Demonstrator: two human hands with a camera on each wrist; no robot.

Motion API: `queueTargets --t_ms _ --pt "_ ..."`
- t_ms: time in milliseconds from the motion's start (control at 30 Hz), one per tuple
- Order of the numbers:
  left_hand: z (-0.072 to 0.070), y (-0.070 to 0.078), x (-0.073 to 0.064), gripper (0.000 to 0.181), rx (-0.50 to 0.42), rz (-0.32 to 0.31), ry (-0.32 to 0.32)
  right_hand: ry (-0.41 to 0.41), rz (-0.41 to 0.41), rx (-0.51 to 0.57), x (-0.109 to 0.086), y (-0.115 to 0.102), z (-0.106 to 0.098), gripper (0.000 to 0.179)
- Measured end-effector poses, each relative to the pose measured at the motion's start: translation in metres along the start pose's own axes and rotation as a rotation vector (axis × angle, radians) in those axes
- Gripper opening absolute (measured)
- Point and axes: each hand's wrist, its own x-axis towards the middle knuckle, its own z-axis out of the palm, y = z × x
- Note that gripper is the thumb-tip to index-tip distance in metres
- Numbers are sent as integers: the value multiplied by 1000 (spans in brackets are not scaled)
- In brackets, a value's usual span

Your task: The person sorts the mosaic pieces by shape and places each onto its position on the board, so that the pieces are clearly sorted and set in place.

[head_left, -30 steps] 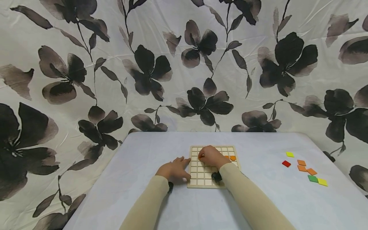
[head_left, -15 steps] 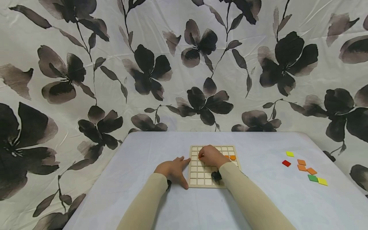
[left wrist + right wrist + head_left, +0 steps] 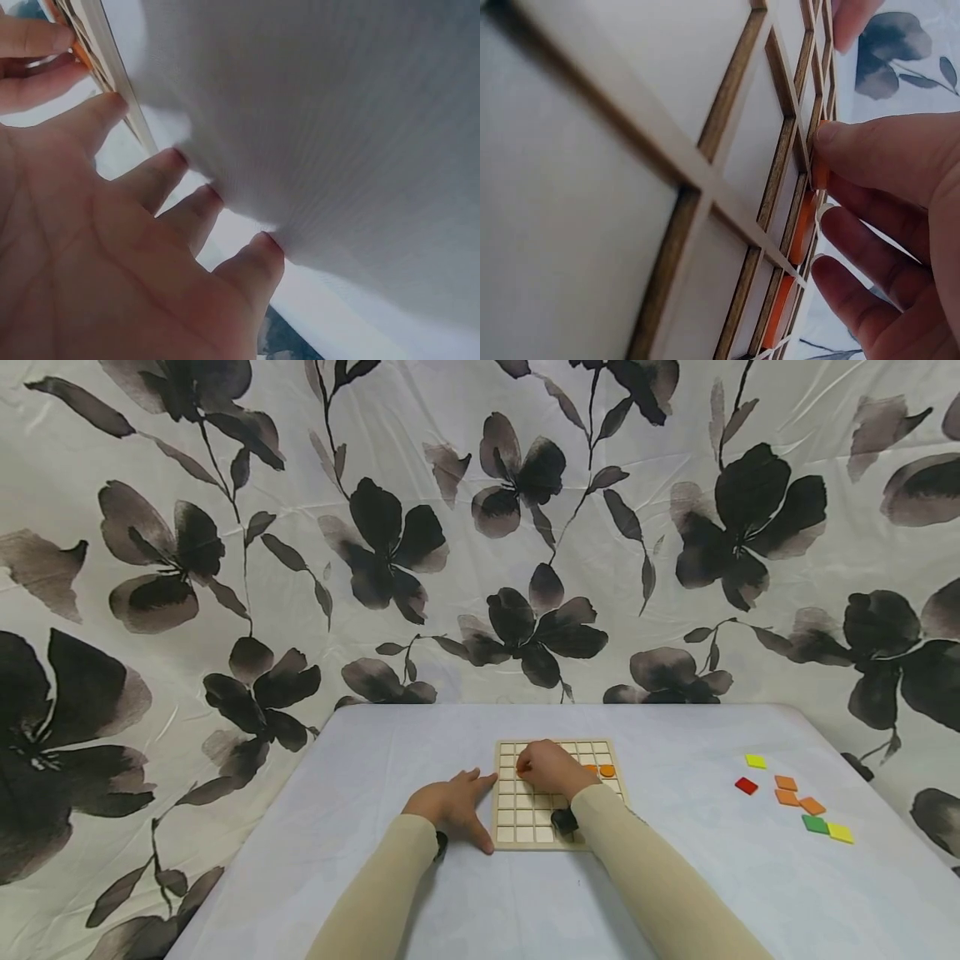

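A wooden grid board (image 3: 506, 835) lies on the table, with orange discs (image 3: 607, 771) in one of its rows. Over the board's upper left part, my right hand (image 3: 553, 768) pinches another orange disc (image 3: 822, 169) between thumb and index finger, at a grid cell. Two more orange discs (image 3: 804, 229) sit in nearby cells in the right wrist view. At the board's left edge rests my left hand (image 3: 448, 804), its fingers spread. The left wrist view shows the index fingertip (image 3: 112, 103) at the board's rim and the other fingertips on the tablecloth.
To the right on the white table (image 3: 697, 893) lie loose square tiles: a red tile (image 3: 746, 786), a green tile (image 3: 814, 824), yellow tiles (image 3: 841, 833) and several orange tiles (image 3: 786, 797). A floral cloth (image 3: 420, 443) hangs behind the table.
My left thumb has swung toward the near side, spreading away from the fingers along the board's left edge. The right hand has stayed at the same cell with the orange disc.
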Motion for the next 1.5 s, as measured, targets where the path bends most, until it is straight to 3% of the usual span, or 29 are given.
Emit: queueTargets --t_ms 200,433,633,933,1167,1333,1500 --pt "0 1 2 116 -3 -11 -8 16 -25 14 -5 2 -7 13" --pt "-3 0 3 117 3 -43 -2 18 -5 26 -19 11 -30 22" --pt "-5 -3 3 117 -3 -30 1 42 -9 -15 -33 22 -42 22" --pt "2 -3 5 116 -42 -19 -11 -5 -40 12 -36 27 -27 23" --pt "1 0 6 116 -40 -23 -13 -36 -124 -58 -32 20 -16 26" --pt "-1 3 6 115 -50 -16 -18 -89 -102 -108 -31 14 -11 31" --pt "0 5 7 114 -44 3 -11 -92 -110 -140 -31 13 -10 33"
